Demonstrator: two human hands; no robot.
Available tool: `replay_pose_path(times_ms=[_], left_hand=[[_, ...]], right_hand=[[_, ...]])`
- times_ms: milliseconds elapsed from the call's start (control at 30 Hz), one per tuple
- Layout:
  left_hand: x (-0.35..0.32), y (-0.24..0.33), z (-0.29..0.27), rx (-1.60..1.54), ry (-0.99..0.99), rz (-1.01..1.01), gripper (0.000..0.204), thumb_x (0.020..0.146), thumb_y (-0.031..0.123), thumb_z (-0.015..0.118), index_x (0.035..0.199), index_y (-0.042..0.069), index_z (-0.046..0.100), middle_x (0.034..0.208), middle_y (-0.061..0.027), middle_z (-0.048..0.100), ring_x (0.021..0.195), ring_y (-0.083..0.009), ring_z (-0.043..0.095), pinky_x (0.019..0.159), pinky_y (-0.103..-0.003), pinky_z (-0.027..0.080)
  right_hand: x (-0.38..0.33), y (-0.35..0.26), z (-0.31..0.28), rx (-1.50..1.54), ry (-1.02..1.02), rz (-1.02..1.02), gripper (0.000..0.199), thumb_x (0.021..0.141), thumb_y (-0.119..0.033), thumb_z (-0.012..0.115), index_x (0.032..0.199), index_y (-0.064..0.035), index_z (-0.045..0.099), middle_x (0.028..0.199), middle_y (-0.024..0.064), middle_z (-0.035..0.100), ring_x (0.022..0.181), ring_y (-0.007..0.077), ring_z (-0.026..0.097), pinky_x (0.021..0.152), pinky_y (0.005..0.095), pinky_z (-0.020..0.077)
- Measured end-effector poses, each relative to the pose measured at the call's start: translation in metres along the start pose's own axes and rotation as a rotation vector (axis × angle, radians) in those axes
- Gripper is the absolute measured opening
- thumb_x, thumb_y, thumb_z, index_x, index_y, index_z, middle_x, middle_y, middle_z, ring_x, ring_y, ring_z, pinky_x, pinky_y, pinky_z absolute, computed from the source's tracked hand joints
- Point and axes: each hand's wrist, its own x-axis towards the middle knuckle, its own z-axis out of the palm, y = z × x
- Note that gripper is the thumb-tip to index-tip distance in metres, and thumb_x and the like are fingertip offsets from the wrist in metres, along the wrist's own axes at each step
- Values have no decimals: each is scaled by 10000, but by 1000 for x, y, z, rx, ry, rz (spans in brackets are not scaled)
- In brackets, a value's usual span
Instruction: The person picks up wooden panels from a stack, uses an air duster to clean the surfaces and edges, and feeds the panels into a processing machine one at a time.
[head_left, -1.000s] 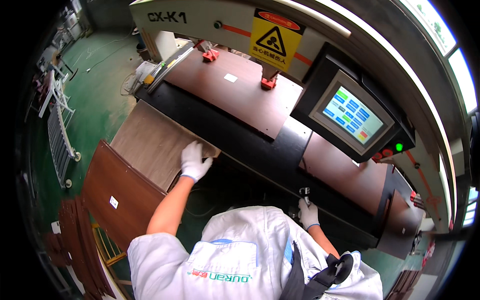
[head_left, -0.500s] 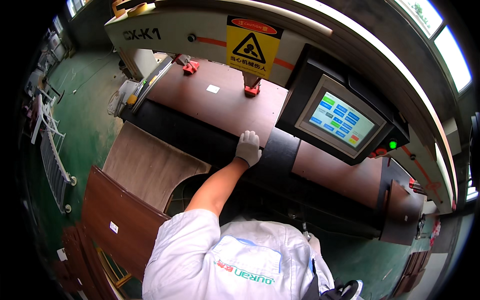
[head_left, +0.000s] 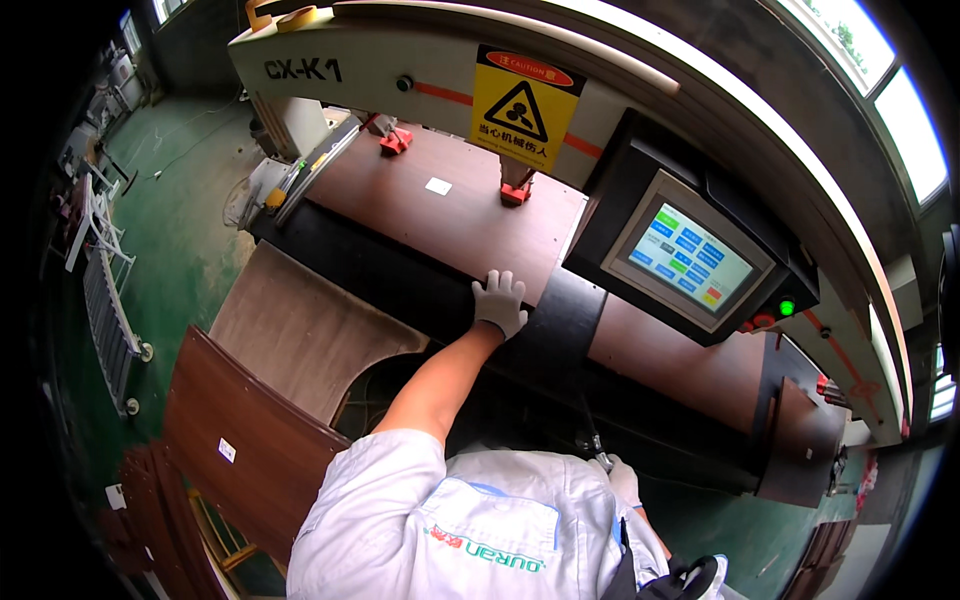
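Note:
My left hand (head_left: pixel 499 302), in a pale glove, lies with fingers spread on the near edge of a reddish-brown wood panel (head_left: pixel 455 225). Beneath that panel is the black front of the machine bed (head_left: pixel 400 270). My right hand (head_left: pixel 624 480), gloved too, is low beside my body. It is closed round what looks like an air blow gun (head_left: pixel 597 443), whose thin dark nozzle points at the bed. Part of its grip is hidden. Red clamp feet (head_left: pixel 515 192) stand over the panel, which bears a white label (head_left: pixel 438 186).
A touchscreen console (head_left: pixel 690 255) overhangs on the right, below the machine's pale beam (head_left: pixel 440 90). Another brown panel (head_left: pixel 680 350) lies further right on the bed. Curved-edge boards (head_left: pixel 250 430) lean at lower left. A wheeled rack (head_left: pixel 105 310) stands on the green floor.
The left hand's fingers have spread apart at the panel edge. The right hand has come further into view, and more of the tool's nozzle shows. The whole view has shifted slightly.

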Motion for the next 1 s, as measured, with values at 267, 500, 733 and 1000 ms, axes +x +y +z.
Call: replay_pose_path(times_ms=[267, 500, 733, 1000], left_hand=[[15, -19, 25, -131, 13, 58, 615, 720, 524, 806, 1185, 163, 629, 1332, -100, 499, 1261, -361, 450, 892, -614, 467], [28, 3, 2, -103, -246, -5, 506, 770, 434, 778, 1120, 112, 603, 1437, -131, 414, 1332, -382, 372, 908, -638, 458], [32, 14, -3, -107, -270, -28, 472, 776, 406, 767, 1088, 89, 608, 1496, -165, 366, 1366, -401, 336, 940, -656, 444], [4, 7, -2, -19, -276, 25, 643, 763, 587, 718, 1205, 133, 607, 1391, -114, 398, 1303, -397, 349, 865, -664, 486]], right_hand=[[-10, 24, -15, 210, 189, 110, 528, 957, -526, 540, 939, -6, 631, 775, 233, 690, 821, 411, 694, 744, 486, 521], [15, 75, -131, 741, 826, 235, 495, 983, -469, 557, 805, -7, 586, 619, 89, 616, 588, 206, 600, 608, 363, 473], [51, 100, -230, 788, 954, 278, 488, 963, -439, 540, 743, -13, 631, 603, 99, 632, 549, 215, 598, 574, 364, 468], [50, 101, -239, 829, 824, 210, 261, 962, -256, 588, 860, -19, 625, 665, 119, 606, 597, 225, 620, 549, 383, 473]])
